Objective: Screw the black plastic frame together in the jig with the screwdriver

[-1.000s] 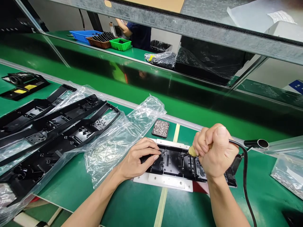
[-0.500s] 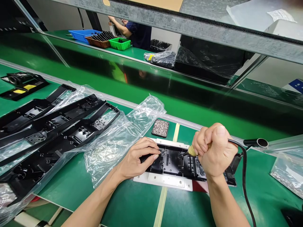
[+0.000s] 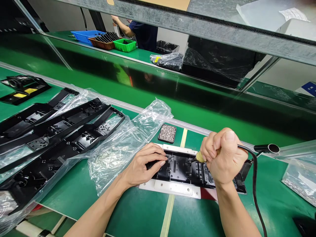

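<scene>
A black plastic housing (image 3: 176, 168) lies open side up in a white fixture (image 3: 172, 188) on the green bench. My left hand (image 3: 145, 163) grips the housing's left end, its thumb and fingers curved over the part. In a closed fist, my right hand (image 3: 223, 156) holds a soldering iron with a yellowish handle (image 3: 200, 157). The iron slants down to the left, and its tip is in the housing beside a small post; whether it touches I cannot tell. A black cord (image 3: 255, 191) runs from the fist. Behind the fixture sits a small square tray of tiny metal pieces (image 3: 167, 133).
Several black housings (image 3: 61, 144) lie at left with a clear plastic bag (image 3: 123, 141). At right are a tube-shaped iron holder (image 3: 268, 148) and a bag of small metal pieces (image 3: 300, 181). A metal shelf (image 3: 209, 31) crosses above. Beyond the divider, a person works near bins (image 3: 124, 46).
</scene>
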`<state>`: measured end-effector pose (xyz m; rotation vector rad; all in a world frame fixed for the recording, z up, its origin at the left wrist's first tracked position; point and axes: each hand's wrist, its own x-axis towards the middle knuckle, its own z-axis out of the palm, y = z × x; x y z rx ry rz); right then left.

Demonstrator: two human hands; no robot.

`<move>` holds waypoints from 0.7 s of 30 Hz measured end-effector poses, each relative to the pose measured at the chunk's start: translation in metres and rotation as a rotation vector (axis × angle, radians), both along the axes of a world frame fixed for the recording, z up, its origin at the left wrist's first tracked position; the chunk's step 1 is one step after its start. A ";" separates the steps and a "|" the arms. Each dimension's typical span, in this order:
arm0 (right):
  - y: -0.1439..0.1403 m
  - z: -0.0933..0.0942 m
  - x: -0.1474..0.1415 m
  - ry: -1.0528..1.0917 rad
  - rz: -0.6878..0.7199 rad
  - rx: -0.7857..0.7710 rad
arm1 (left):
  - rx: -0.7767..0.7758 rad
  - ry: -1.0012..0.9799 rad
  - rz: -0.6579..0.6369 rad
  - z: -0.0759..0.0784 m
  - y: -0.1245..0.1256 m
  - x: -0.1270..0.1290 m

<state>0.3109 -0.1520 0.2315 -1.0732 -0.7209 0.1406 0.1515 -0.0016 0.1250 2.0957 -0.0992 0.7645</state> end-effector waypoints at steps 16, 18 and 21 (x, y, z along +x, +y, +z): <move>-0.001 0.000 0.000 -0.019 -0.006 0.001 | 0.004 -0.002 0.002 -0.002 0.001 0.000; -0.001 0.000 0.000 -0.021 -0.001 0.001 | 0.005 -0.005 0.002 -0.002 0.001 0.000; 0.000 0.000 0.000 -0.020 0.000 -0.001 | 0.006 -0.008 0.002 -0.001 0.001 0.000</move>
